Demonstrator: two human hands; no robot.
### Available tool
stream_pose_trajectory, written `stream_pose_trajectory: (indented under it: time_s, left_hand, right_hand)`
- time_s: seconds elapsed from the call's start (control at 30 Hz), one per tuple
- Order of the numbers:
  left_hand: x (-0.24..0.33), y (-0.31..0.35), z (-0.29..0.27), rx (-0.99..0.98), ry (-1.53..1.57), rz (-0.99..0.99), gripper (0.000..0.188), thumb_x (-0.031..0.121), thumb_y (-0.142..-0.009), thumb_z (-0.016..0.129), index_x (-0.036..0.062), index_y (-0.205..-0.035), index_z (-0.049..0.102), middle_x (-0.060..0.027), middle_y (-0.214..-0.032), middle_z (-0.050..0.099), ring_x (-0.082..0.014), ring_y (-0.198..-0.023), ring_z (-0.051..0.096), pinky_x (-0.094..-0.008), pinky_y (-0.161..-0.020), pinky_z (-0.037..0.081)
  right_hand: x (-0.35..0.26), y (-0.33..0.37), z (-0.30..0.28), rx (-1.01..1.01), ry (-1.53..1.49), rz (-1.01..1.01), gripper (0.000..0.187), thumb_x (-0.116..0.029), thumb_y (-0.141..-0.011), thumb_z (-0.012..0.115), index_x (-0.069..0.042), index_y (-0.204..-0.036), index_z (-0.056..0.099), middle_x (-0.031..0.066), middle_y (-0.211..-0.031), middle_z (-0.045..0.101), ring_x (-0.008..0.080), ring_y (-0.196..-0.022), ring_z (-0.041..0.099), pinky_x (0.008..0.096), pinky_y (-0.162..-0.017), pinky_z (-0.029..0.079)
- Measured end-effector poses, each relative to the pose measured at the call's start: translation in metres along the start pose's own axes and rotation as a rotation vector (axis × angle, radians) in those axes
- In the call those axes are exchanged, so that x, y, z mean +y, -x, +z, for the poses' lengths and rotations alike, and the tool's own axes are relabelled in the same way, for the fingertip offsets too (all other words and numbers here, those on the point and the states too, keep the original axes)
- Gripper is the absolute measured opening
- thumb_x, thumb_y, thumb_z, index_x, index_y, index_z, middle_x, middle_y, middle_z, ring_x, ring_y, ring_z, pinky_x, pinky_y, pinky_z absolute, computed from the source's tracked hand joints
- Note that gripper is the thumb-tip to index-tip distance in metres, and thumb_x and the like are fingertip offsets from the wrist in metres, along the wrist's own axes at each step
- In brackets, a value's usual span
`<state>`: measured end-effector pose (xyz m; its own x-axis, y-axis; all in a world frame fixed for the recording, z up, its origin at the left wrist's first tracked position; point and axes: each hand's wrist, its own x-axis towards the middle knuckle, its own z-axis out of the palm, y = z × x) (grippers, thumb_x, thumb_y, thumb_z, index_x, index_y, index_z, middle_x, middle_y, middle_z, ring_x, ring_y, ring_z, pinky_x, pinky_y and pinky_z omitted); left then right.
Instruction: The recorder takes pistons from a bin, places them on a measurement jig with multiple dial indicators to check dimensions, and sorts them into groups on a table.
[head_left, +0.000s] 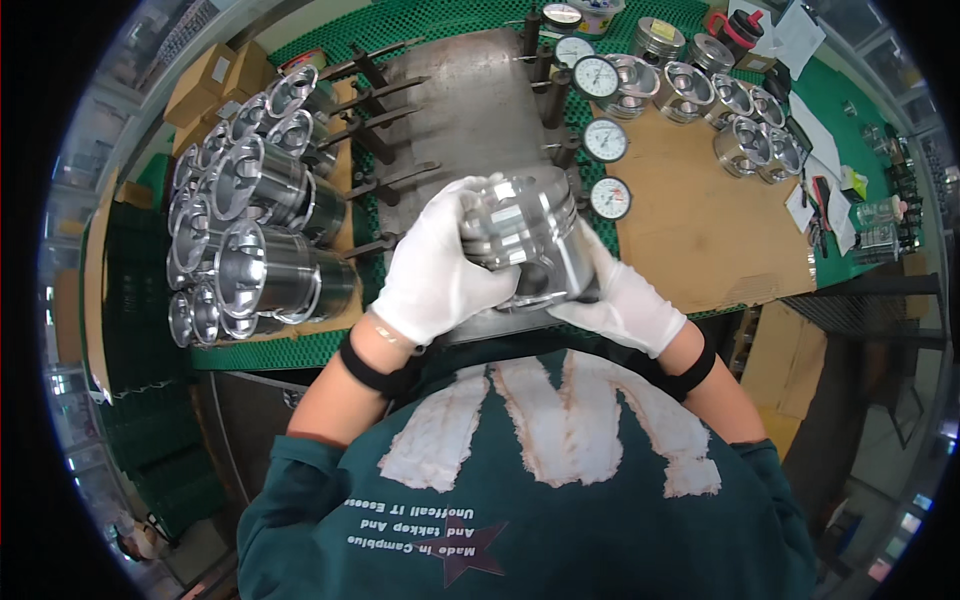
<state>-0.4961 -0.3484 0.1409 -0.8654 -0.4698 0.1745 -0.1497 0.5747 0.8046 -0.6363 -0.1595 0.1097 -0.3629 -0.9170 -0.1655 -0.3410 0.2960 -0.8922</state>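
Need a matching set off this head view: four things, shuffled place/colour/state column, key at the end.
Things
1. Left hand
2. Dial gauges
3. Boxes
4. Wristbands

Place, colour or state
A. Black, around the forearms
B. Upper left of the picture, beyond the left-hand pistons
C. White-gloved, on the held piston
D. In a row, right of the steel plate

Pairs
1-C
2-D
3-B
4-A
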Motion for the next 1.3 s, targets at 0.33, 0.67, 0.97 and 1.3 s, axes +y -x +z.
stream_pose_trajectory:
  time_s: [0.33,0.67,0.97,1.3]
  left_hand:
    - [0.057,-0.006,-0.027,0.196,0.016,0.134,0.061,-0.008,-0.080,0.063,-0.0011,-0.138,0.047,-0.0129,-0.136,0.057,-0.0214,-0.108,0.065,-0.0327,-0.095,0.053]
    - [0.013,0.101,-0.025,0.827,-0.410,-0.115,0.044,0.012,-0.080,0.070,0.0033,-0.122,0.059,-0.0162,-0.122,0.063,-0.0308,-0.098,0.067,-0.0368,-0.086,0.055]
    - [-0.018,0.154,-0.043,0.975,-0.295,-0.200,0.045,0.009,-0.077,0.069,0.0012,-0.120,0.059,-0.0176,-0.125,0.061,-0.0340,-0.099,0.066,-0.0395,-0.088,0.054]
    - [-0.062,0.103,-0.119,1.073,-0.803,-0.126,0.044,0.019,-0.080,0.058,-0.0033,-0.117,0.062,-0.0226,-0.122,0.060,-0.0433,-0.123,0.051,-0.0535,-0.115,0.031]
  right_hand:
    - [0.048,0.031,-0.124,0.759,-0.890,-0.050,0.042,-0.024,-0.103,0.038,0.002,-0.132,0.053,0.0168,-0.120,0.064,0.0297,-0.105,0.064,0.0423,-0.086,0.055]
    - [0.288,-0.071,-0.265,0.749,-0.432,0.716,0.044,-0.045,-0.097,0.039,-0.016,-0.121,0.062,0.0029,-0.115,0.065,0.0220,-0.105,0.059,0.0425,-0.088,0.044]
    - [0.415,-0.147,-0.389,0.569,-0.768,0.372,0.038,-0.035,-0.103,0.044,-0.011,-0.131,0.055,0.0120,-0.120,0.062,0.0201,-0.109,0.059,0.0337,-0.093,0.048]
    - [0.261,-0.197,-0.237,0.452,-0.676,0.398,0.039,-0.035,-0.102,0.045,-0.011,-0.131,0.055,0.0119,-0.120,0.062,0.0208,-0.109,0.058,0.0350,-0.093,0.048]
